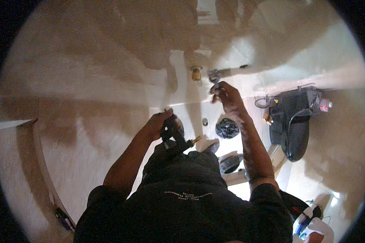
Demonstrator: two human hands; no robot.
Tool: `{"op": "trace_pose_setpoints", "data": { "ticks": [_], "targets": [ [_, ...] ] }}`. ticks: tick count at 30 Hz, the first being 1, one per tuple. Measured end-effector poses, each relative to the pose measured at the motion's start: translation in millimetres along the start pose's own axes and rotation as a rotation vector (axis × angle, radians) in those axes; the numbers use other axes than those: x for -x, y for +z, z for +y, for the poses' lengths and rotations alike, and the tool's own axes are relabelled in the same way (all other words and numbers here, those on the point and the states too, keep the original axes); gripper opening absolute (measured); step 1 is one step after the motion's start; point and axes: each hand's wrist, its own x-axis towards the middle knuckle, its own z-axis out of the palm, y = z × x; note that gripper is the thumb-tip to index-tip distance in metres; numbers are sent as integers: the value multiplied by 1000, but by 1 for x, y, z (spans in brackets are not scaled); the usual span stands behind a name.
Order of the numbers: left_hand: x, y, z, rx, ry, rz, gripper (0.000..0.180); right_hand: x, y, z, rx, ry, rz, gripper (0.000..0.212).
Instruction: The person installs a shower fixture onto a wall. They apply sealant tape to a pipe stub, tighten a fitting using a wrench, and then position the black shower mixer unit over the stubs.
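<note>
My left hand (159, 124) is closed round a black fixture (173, 131), held in front of my body. A brass-coloured threaded end (196, 140) sticks out of its lower right side. Farther forward, my right hand (228, 97) is raised to the wall. Its fingers pinch the lower end of a shiny metal piece (214, 75) whose exact kind I cannot make out, and it looks close to the wall or against it. Just left of that piece, a brass fitting (196, 73) juts from the wall.
A black toilet (294, 125) stands at the right, with a can (325, 105) on its tank. On the floor are a round drain (205, 121), a black plastic bag (228, 128) and a dark object (230, 163). White containers (312, 227) sit at the lower right.
</note>
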Motion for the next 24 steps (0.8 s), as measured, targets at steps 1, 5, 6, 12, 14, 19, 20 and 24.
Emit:
{"op": "trace_pose_setpoints", "data": {
  "ticks": [1,5,6,12,14,19,20,24],
  "targets": [
    [5,16,7,-27,38,-2,49,14,1,-1,-83,120,152,10],
    [24,70,7,176,122,56,46,98,14,-19,54,333,469,25],
    [28,86,10,216,162,55,45,119,18,-19,83,371,488,29],
    [30,149,5,503,436,41,36,163,26,-38,-268,253,429,33],
    [28,167,9,555,450,63,33,149,26,-61,-238,89,541,31],
    [31,188,22,551,592,62,33,122,11,-89,-220,118,500,37],
    [32,188,25,548,601,54,33,117,9,-88,-219,105,501,37],
    [49,188,39,318,570,91,36,100,-5,-72,-290,73,510,31]
  ]
}}
